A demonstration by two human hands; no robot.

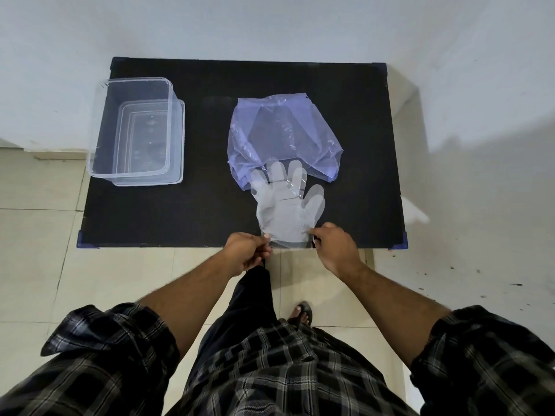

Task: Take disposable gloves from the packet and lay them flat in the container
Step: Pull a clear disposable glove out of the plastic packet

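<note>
A clear disposable glove [285, 205] lies spread on the black table, fingers pointing away from me and overlapping the mouth of the bluish plastic packet [282, 136]. My left hand [247, 250] pinches the left corner of the glove's cuff at the table's near edge. My right hand [333, 244] pinches the right corner of the same cuff. The clear rectangular container [99, 127] stands at the table's far left, apart from both hands, with nothing visible inside it.
The black table [180, 211] has blue corner caps and stands against a white wall. A clear lid [180, 145] seems to lie under the container. Tiled floor lies around the table; my foot in a sandal [301, 313] is below the near edge.
</note>
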